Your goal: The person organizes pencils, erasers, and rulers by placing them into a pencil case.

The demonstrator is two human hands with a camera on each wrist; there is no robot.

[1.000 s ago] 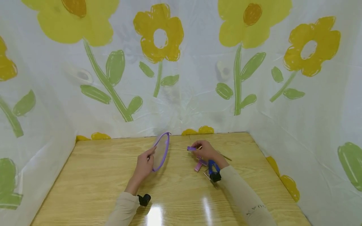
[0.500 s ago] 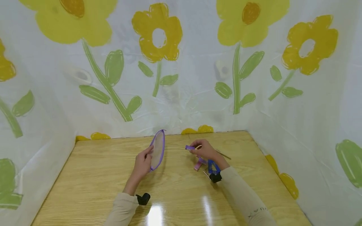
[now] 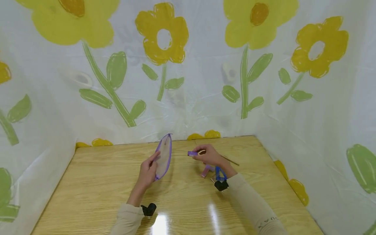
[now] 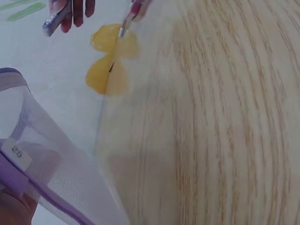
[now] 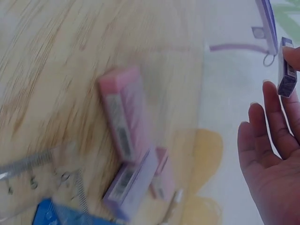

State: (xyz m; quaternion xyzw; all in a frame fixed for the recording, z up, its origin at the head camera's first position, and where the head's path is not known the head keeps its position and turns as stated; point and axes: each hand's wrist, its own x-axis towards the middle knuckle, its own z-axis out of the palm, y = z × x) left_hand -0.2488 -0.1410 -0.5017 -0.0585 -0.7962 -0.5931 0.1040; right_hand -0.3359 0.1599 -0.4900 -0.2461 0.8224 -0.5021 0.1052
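My left hand (image 3: 148, 172) grips the near end of a mesh zip pouch (image 3: 164, 158) with purple trim, held up off the table. A white tag (image 4: 17, 154) marked with a number shows on it in the left wrist view. To the right, my right hand (image 3: 209, 154) pinches a small purple boxed eraser (image 3: 192, 153) between thumb and fingers, apart from the pouch. Below that hand lie a pink eraser (image 5: 126, 115), another purple eraser (image 5: 131, 185) and a second pink one (image 5: 162, 176) partly hidden behind it.
A clear ruler-like piece (image 5: 35, 180) with numbers and a blue triangular piece (image 3: 220, 173) lie near my right wrist. A thin brown stick (image 3: 230, 160) lies behind that hand. Flower-printed white sheets (image 3: 202, 81) stand around the wooden table (image 3: 97, 182).
The pouch has shifted slightly left and turned, so more of its mesh side shows. My right hand has moved a little left with the purple eraser.
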